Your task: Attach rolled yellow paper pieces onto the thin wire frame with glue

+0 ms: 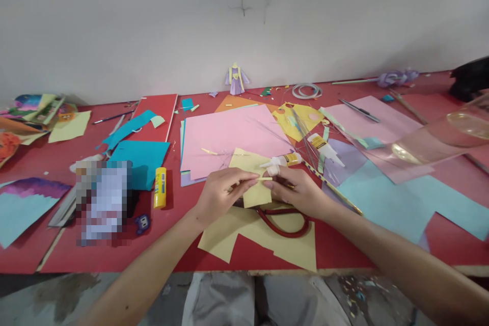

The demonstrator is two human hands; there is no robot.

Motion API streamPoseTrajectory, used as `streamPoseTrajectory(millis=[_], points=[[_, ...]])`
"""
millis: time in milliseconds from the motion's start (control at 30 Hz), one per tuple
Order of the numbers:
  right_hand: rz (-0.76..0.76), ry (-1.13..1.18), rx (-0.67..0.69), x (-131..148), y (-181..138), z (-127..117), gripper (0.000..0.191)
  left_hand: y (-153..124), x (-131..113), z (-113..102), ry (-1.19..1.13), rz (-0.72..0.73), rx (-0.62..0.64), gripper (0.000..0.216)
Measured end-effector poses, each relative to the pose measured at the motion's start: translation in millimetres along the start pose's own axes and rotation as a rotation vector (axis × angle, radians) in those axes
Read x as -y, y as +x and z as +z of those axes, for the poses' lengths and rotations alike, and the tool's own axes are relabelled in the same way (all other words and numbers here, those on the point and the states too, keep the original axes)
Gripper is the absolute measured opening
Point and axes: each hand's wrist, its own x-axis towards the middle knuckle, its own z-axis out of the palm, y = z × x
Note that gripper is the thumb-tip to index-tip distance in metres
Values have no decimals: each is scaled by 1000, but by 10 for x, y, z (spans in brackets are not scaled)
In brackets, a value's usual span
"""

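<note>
My left hand [221,191] and my right hand [298,191] meet over the front middle of the red table [344,252]. Both pinch a small pale yellow paper piece [256,193], and a thin yellow strip [263,179] runs between the fingertips. Under my hands lie a larger cut yellow sheet [267,242] and red-handled scissors [284,224]. Two small glue bottles [284,160] lie just beyond my right hand.
Pink sheets [229,137], blue paper [397,204], a yellow glue stick [160,187], a blurred-out object [103,201], thin wires [301,132], a small paper doll [236,79] by the wall, a clear plastic cup [439,137] at right, and paper scraps at far left.
</note>
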Motion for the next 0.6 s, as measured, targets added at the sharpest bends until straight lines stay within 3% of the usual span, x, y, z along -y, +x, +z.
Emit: streamPoseTrajectory(millis=[367,600], points=[[-42,-36,-24,-7,-1,-3,31,-10,50,15,117,208,-23,12],[-65,-70,-36,-12,0,1,31,-11,45,3,230,254,-5,11]])
